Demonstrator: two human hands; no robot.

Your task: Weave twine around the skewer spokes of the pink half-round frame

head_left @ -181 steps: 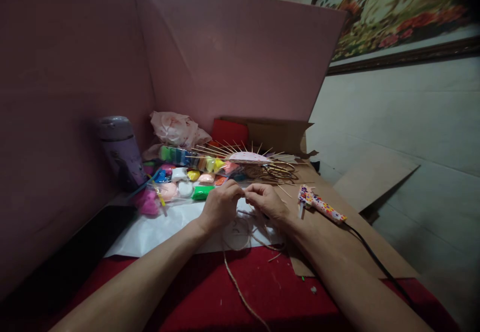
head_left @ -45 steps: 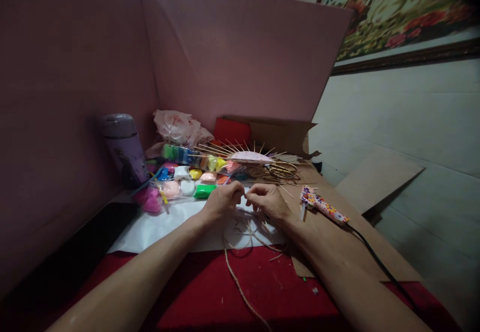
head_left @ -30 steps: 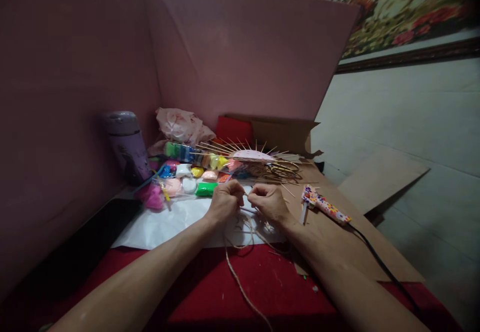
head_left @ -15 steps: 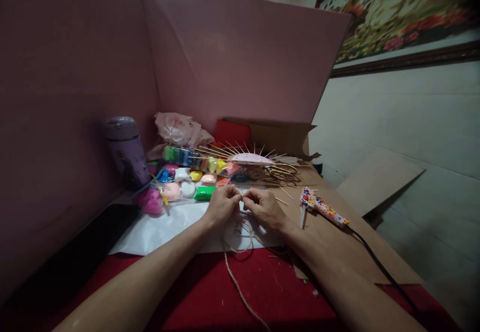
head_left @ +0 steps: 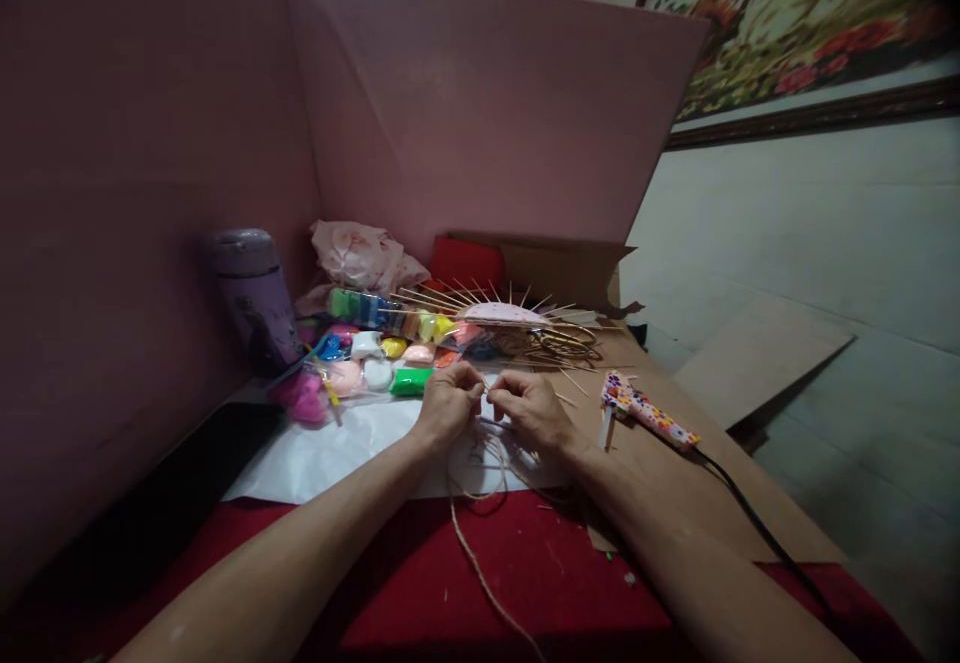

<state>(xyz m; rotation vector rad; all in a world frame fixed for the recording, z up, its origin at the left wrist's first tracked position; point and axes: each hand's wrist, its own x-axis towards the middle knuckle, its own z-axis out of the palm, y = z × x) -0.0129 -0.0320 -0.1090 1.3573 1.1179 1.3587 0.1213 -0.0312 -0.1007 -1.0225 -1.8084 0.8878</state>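
My left hand [head_left: 448,405] and my right hand [head_left: 531,411] are close together over a white plastic sheet [head_left: 315,453]. Both are closed, thumbs against index fingers, pinching a thin strand of twine between them. The tan twine [head_left: 480,573] hangs below in loose loops and trails over the red cloth toward me. Just beyond the hands lies a pink half-round piece with thin wooden sticks fanning out of it [head_left: 504,313]. Packets of coloured clay, among them a green packet [head_left: 412,381], lie beyond my left hand.
A patterned hot glue gun [head_left: 649,413] with a black cord rests on cardboard [head_left: 720,503] at the right. At the left stand a purple bottle [head_left: 255,303] and, nearer, a dark flat object [head_left: 165,503]. Pink panels [head_left: 480,113] enclose the back and left.
The fingertips have come slightly apart, with a small gap now showing between the two hands. The view has shifted a little; the other things lie as before.
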